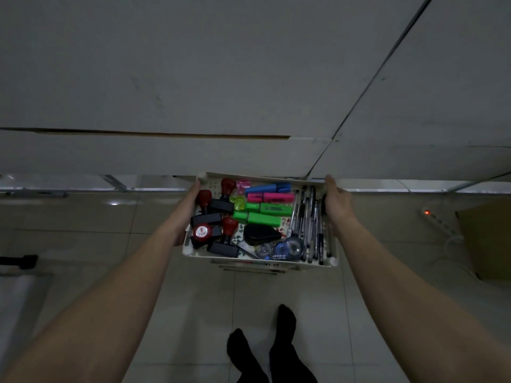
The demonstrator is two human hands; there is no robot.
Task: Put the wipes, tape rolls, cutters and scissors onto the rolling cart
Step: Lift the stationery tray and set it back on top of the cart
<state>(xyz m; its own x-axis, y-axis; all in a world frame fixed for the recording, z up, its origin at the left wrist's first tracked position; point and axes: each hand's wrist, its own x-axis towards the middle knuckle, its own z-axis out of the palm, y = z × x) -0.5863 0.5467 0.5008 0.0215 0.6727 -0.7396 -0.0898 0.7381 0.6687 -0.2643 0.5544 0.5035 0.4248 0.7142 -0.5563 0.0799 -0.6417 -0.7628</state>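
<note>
The white rolling cart (260, 260) stands on the floor right in front of me, its far end against the edge of a white table (193, 92). Its top tray holds red-handled stamps (218, 219), green, pink and blue highlighters (265, 208), several pens (309, 225), a black teardrop-shaped case (261, 233) and correction tape rollers (284, 248). My left hand (188, 208) grips the tray's left side. My right hand (336, 203) grips its right side. No wipes, tape rolls, cutters or scissors show.
A large white table fills the upper half of the view. A power strip (439, 221) with a red light lies on the tiled floor at the right, beside a cardboard box (489, 239). My feet in black socks (265, 349) stand behind the cart.
</note>
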